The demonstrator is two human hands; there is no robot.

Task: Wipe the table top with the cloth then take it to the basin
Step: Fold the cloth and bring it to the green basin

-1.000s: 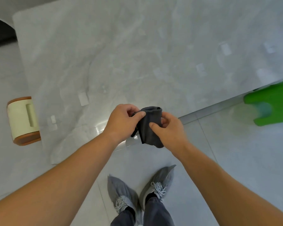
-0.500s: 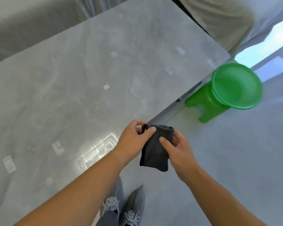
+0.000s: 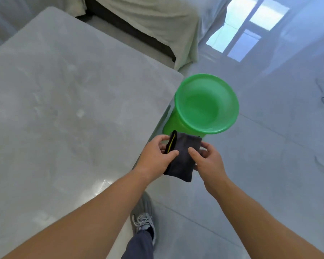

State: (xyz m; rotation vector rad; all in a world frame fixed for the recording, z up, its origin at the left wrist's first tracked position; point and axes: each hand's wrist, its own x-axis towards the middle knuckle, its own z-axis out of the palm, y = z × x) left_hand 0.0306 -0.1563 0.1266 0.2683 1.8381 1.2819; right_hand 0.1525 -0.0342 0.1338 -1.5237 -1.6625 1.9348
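My left hand (image 3: pixel 156 155) and right hand (image 3: pixel 208 159) pinch folded dark cloth (image 3: pixel 181 157); loose grip risks dropping it short of green basin (image 3: pixel 206 103).

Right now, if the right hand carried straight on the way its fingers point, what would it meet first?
The right hand, shut on the dark cloth, points up-frame toward the green basin. Its near rim looks first in line, though depth is unclear.

Dark grey cloth (image 3: pixel 181 157) with yellow trim, green basin (image 3: pixel 206 103), pale grey marbled table (image 3: pixel 64 109)
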